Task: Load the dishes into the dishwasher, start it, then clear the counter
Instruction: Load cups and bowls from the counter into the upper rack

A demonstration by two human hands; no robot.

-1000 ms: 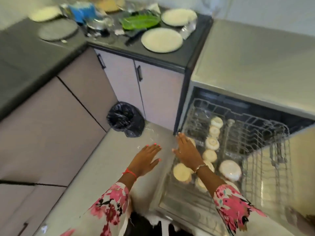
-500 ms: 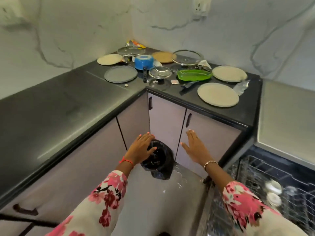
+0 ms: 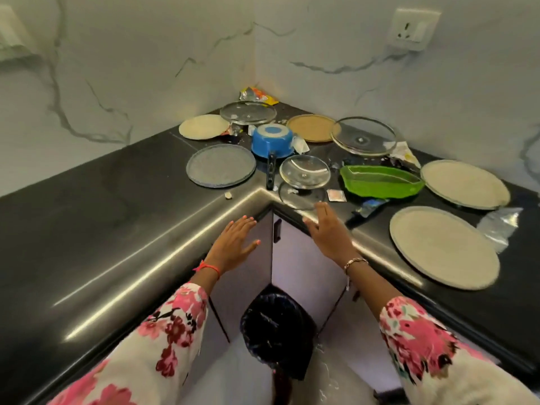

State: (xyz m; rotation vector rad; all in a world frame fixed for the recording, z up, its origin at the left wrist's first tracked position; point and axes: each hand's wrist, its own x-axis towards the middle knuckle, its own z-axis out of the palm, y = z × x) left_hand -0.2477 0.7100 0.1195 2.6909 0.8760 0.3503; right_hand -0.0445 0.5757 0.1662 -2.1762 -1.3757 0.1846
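**Reaching for the next load at the counter corner**

Both hands were empty and spread flat, fingers extended, over the inner corner of the black counter (image 3: 87, 235). The left hand (image 3: 233, 244) hovered at about 7 o'clock from the grey plate (image 3: 221, 165); the right hand (image 3: 327, 232) sat just below the small glass lid (image 3: 304, 171), fingertips at the counter edge.

The dishes lay in a cluster toward the corner. From the left: a cream plate (image 3: 203, 126) at the back, the grey plate in front of it, a blue pan (image 3: 271, 140) turned upside down with its black handle pointing to 6 o'clock, glass lids, a brown plate (image 3: 312, 127), a green leaf-shaped tray (image 3: 380, 182), then two large pale plates (image 3: 464, 182) (image 3: 442, 245) at 3 o'clock. The dishwasher was out of view.

Judging by reach, the small lid was the natural pick for the right hand, the grey plate for the left. Flat plates would lift best by sliding a thumb under the rim, or by drawing them over the edge first. Wrappers (image 3: 336, 195) scattered among the dishes were better left for the clearing stage. A black bin bag (image 3: 274, 331) stood on the floor below.
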